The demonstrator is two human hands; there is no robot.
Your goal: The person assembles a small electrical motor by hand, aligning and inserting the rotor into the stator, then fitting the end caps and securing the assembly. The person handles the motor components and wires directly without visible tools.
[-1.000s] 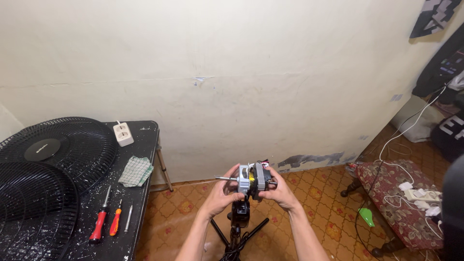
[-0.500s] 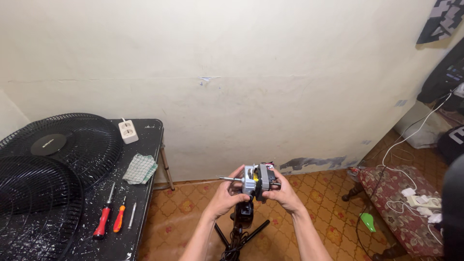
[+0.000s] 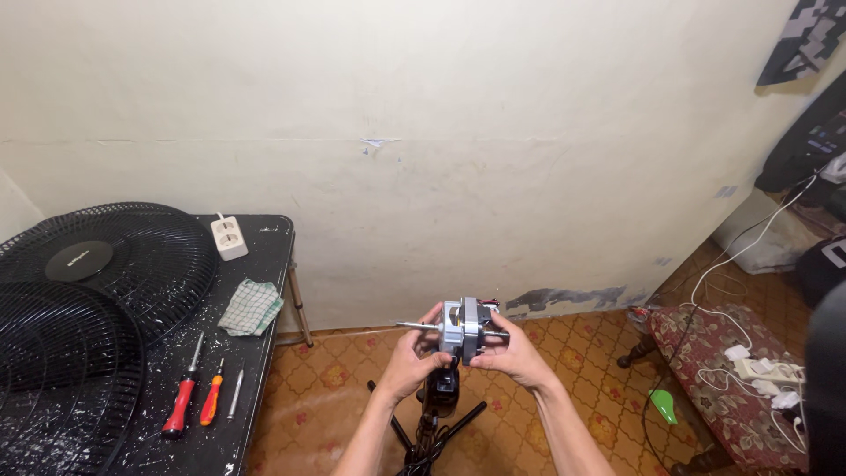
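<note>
Both hands grasp a small grey fan motor [image 3: 464, 328] in the air above the patterned floor [image 3: 335, 375]: the left hand [image 3: 414, 357] grips its shaft side and the right hand [image 3: 514, 353] wraps the other end. Below it stands a black stand [image 3: 438, 414]; well apart to the left, two fan grilles [image 3: 97, 300], a checked cloth [image 3: 251, 307] and red-handled screwdrivers [image 3: 196, 397] lie on a black table [image 3: 264, 264]

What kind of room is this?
Probably a home room used for repairs: a paint-speckled black table holds fan grilles and screwdrivers, and both hands grip a small fan motor.
</note>
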